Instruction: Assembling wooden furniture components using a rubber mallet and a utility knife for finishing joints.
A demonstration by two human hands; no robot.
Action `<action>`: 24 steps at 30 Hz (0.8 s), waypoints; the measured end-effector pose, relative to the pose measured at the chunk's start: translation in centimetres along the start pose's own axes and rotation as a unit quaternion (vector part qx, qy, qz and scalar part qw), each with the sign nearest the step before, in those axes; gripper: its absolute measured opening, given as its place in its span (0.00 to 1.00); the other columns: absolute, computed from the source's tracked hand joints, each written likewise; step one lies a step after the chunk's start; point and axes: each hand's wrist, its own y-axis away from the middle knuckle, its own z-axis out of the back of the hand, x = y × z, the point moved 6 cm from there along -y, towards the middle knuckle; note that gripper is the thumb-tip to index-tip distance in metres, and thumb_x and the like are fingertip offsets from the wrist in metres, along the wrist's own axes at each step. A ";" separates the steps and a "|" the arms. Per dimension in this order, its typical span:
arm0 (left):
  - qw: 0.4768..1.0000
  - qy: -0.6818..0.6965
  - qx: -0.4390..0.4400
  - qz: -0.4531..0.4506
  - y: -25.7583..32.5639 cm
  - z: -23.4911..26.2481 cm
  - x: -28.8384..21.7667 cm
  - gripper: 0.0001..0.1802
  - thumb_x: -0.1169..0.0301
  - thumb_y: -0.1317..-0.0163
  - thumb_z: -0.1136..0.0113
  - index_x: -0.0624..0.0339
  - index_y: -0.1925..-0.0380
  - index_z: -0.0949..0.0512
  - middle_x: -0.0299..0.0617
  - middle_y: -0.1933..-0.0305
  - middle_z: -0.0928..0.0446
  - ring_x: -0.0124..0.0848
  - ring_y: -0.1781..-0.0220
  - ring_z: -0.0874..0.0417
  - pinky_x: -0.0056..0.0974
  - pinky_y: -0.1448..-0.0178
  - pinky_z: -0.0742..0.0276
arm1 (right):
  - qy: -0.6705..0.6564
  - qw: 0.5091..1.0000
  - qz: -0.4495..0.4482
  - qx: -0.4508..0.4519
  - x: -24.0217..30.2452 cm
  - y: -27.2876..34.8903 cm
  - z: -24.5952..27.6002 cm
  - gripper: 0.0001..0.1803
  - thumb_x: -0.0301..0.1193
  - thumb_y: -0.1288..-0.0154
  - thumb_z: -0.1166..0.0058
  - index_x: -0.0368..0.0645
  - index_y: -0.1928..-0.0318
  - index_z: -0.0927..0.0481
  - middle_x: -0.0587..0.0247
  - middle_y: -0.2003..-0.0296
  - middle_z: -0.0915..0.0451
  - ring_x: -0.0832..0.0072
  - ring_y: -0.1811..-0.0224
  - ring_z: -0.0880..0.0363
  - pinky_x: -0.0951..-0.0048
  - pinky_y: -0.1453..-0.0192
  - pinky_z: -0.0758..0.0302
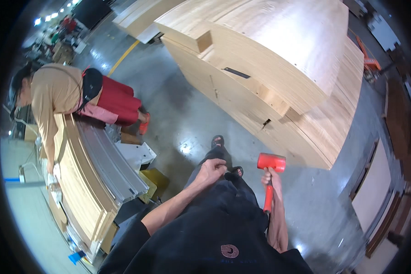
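My right hand (271,179) is wrapped round a red mallet (272,162), close under its head. The mallet's red handle points down toward my body. In front of my dark clothing my left hand (212,171) is closed, its fingers curled in. What it holds, if anything, is hidden. Neither hand touches the large stack of pale wood-grain panels (255,59) that stands ahead. A slim black piece (236,72) shows between the stack's layers, and a small dark slot (266,123) marks a lower panel edge.
At left a co-worker (61,89) leans over a bench of long wood boards (84,182) and grey metal profiles (109,160). A yellow bin (157,180) stands beside it. Panels (372,185) lie on the right. An orange pallet jack (370,61) stands beyond the stack.
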 end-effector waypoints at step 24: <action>0.996 0.078 -0.039 0.011 -2.6 3.2 -2.5 0.24 0.67 0.39 0.40 0.74 0.47 0.23 0.45 0.66 0.17 0.29 0.62 0.16 0.34 0.58 0.22 | 0.269 0.749 0.606 -0.009 21.3 18.2 -13.6 0.23 0.38 0.27 0.48 0.31 0.44 0.30 0.72 0.84 0.38 0.85 0.87 0.42 0.80 0.81 0.42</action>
